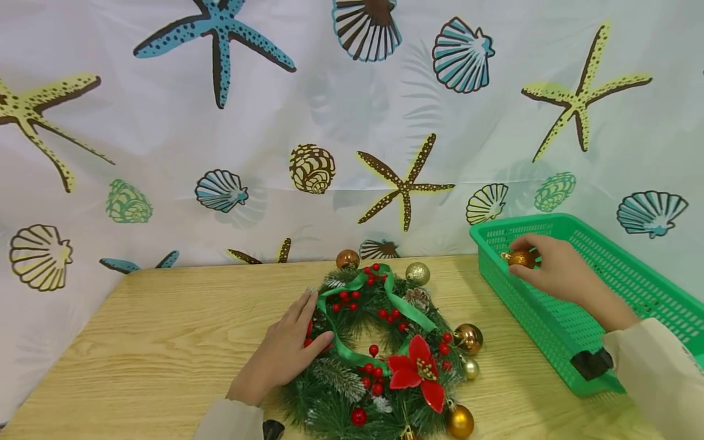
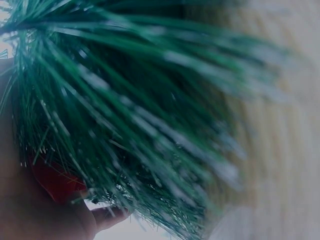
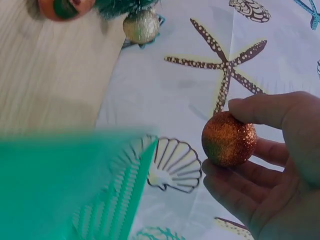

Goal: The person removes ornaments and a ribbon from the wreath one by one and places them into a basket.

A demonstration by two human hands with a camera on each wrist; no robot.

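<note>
A green pine wreath (image 1: 321, 400) lies on the table, dressed with red berries, a loose green ribbon (image 1: 409, 311), a red poinsettia (image 1: 409, 373) and a pinecone (image 1: 418, 299). My left hand (image 1: 283, 345) rests on the wreath's left side with fingers extended. Frosted needles (image 2: 130, 105) fill most of the left wrist view and partly hide that hand. Over the left rim of the green basket, my right hand (image 1: 561, 269) pinches a glittery copper ornament ball (image 3: 229, 138) between thumb and fingers. A gold cap shows on the ball in the head view.
The green plastic basket (image 1: 541, 330) stands at the right of the wooden table (image 1: 154, 342). Along the wreath's outer edge sit a copper ball (image 1: 348, 259), a pale gold glitter ball (image 1: 418, 273), a shiny bronze ball (image 1: 469, 338) and an amber ball (image 1: 460, 421). A seashell-patterned curtain (image 1: 264, 134) hangs behind.
</note>
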